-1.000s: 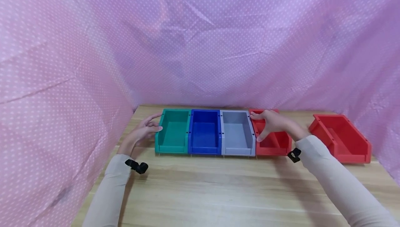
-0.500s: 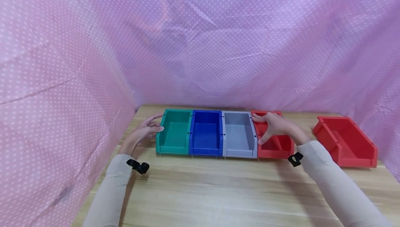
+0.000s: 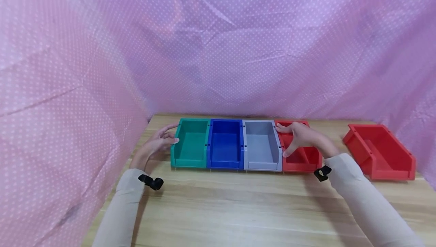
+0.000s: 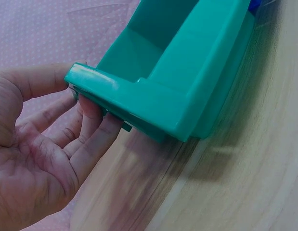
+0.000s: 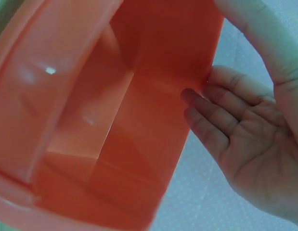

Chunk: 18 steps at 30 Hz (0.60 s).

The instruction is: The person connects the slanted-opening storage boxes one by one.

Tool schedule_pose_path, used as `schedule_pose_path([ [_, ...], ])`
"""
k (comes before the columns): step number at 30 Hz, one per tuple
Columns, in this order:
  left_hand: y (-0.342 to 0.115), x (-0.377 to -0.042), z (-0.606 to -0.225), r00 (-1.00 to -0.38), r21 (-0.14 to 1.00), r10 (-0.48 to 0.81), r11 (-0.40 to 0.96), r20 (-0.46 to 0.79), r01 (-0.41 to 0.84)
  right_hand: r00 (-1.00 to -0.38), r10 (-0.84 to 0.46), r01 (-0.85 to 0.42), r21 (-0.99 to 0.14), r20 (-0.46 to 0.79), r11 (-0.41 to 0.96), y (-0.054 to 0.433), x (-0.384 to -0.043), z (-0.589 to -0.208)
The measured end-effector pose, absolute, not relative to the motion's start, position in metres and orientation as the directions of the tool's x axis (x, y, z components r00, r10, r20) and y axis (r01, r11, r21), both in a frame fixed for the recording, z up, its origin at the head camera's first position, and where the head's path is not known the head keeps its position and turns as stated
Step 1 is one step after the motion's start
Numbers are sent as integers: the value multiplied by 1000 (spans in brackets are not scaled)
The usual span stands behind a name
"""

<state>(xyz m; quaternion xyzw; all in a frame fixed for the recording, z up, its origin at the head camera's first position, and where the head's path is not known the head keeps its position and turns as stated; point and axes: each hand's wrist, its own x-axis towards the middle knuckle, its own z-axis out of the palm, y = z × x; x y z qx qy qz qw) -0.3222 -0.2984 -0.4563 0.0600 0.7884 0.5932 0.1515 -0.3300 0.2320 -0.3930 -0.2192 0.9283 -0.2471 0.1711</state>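
In the head view my left hand [image 3: 160,142] is at the left side of the green bin [image 3: 190,162]. The left wrist view shows its thumb on top of the bin's rim and fingers beneath, pinching the edge. My right hand [image 3: 299,136] reaches over the near red bin [image 3: 299,166]. Its thumb and index finger are spread apart, touching the wall beside the grey bin [image 3: 260,165]. In the right wrist view the other fingers [image 5: 213,113] lie fairly straight against the red plastic; the thumb tip is cut off. A blue bin [image 3: 225,163] sits between green and grey.
The four bins stand side by side in one row on the wooden table [image 3: 218,209]. Another red bin [image 3: 391,175] stands apart at the right, slightly turned. A pink dotted curtain [image 3: 218,50] hangs behind and along the sides.
The bins and both hands appear shifted slightly rightward in the head view, the separate red bin most. Both hands keep their places on the green and near red bins.
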Motion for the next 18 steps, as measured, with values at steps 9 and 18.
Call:
schedule_pose_path([
  [9, -294, -321, -457, -943, 954, 289, 291, -162, -75, -844, -490, -349, -473, -217, 809, 230, -326, -389],
  [18, -293, -314, -453, -949, 952, 257, 289, -182, -105, -828, -525, -417, -409, -198, 812, 226, -324, -384],
])
